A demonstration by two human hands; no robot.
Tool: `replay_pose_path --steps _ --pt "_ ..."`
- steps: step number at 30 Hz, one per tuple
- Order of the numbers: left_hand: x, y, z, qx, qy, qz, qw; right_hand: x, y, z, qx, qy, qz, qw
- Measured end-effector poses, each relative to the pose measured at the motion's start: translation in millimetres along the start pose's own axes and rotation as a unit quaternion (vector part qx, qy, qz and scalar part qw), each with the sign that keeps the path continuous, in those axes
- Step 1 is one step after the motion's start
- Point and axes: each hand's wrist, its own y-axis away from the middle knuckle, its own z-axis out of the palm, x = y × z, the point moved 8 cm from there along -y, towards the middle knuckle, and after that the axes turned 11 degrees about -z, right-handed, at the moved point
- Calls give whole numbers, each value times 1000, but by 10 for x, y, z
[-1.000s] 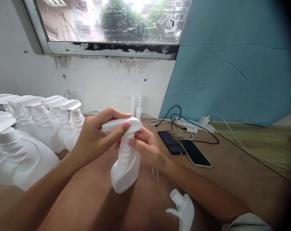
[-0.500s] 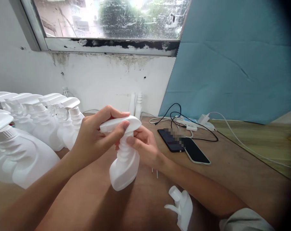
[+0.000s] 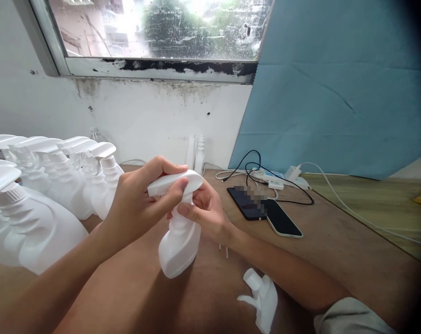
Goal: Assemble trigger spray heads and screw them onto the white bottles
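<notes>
A white spray bottle (image 3: pixel 178 248) stands in front of me, tilted a little, with a white trigger spray head (image 3: pixel 173 181) on its neck. My left hand (image 3: pixel 144 190) grips the spray head between thumb and fingers from the left. Around the bottle's neck, just beneath the head, my right hand (image 3: pixel 206 211) is closed, its thumb pressed against the neck. The fingers behind the neck are partly hidden. A loose white trigger sprayer (image 3: pixel 264 299) lies on the table below my right forearm.
Several white spray bottles (image 3: pixel 50 227) with heads stand in rows at left. Two phones (image 3: pixel 283 218) lie at right, near cables and a white power strip (image 3: pixel 281 178). Thin white tubes (image 3: pixel 227 252) rest by my right wrist. A window and wall bound the wooden table (image 3: pixel 126 287) behind.
My right hand's thumb has slid slightly left across the neck and its fingers have shifted around it. The spray head has turned slightly. My left hand keeps its hold.
</notes>
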Motion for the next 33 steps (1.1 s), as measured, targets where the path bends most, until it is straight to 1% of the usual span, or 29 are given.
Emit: replay_pose_path --steps 2,4,7,9,14,19,20,24,26,28,30,33 --pt "-8 -4 4 -5 -3 -9 1000 -4 2 23 -17 -21 -3 1000" --pt "-8 -1 3 -6 -4 -9 1000 0 0 27 -21 -19 1 1000" --pt "-15 7 7 -10 -1 -4 1000 -4 -12 -2 0 18 4 1000" --pt "-26 8 12 -16 5 -5 1000 -12 -18 -4 4 24 1 1000" --pt "-38 -8 30 -32 22 -14 999 -3 -12 44 -34 -13 7 999" --pt "-31 -7 25 -29 26 -9 999 -3 -19 -1 3 36 17 999" --pt "-31 -4 26 -31 30 -8 999 -2 -16 -1 3 29 18 999" --pt "-45 -3 37 -39 37 -14 998 29 -1 28 -32 -15 27 999" --pt "-44 -6 33 -36 33 -14 999 42 -5 7 -25 -4 28 999" --pt "-33 -9 25 -32 29 -9 999 44 -14 -24 -2 19 29 999" --pt "-23 -11 19 -28 27 -6 999 31 -19 -23 3 26 25 999" --pt "-25 -10 20 -30 30 -12 999 9 -10 20 -29 0 18 999"
